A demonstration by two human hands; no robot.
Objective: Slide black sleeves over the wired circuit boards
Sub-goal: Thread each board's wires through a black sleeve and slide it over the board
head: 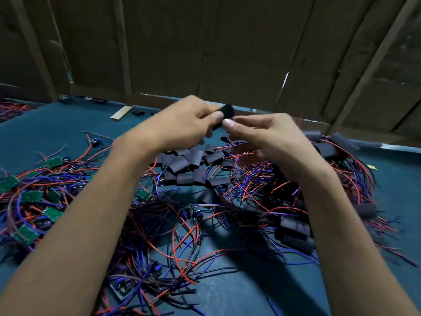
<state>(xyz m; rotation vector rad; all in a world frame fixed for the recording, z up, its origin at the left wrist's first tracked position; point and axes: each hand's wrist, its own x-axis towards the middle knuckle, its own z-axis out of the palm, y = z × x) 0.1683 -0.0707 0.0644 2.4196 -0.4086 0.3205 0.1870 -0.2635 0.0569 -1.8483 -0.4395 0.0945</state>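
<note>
Both hands are raised above the middle of the desk [57, 124], near its far edge, where brown cardboard [227, 53] stands as a wall. The left hand [180, 124] has its grip clamped on one black sleeve [225, 112], thumb and fingers pinching it. The right hand [268, 137] has its thumb tip touching the sleeve's lower edge; whether that grip truly closes on it cannot be told.

Below the hands lies a loose heap of sleeves [193, 165], too overlapped to count, roughly two dozen. To the left, about seven green boards [32, 196] lie bare among red, blue and black wires [182, 247]. To the right, sleeved boards [293, 224] lie in the tangle, at least six in view.

Open desk shows at far left beyond the wires, at the right edge, and in a narrow patch at bottom centre between the forearms. A pale wood strip [121, 112] lies at the far edge. No writing can be read anywhere.
</note>
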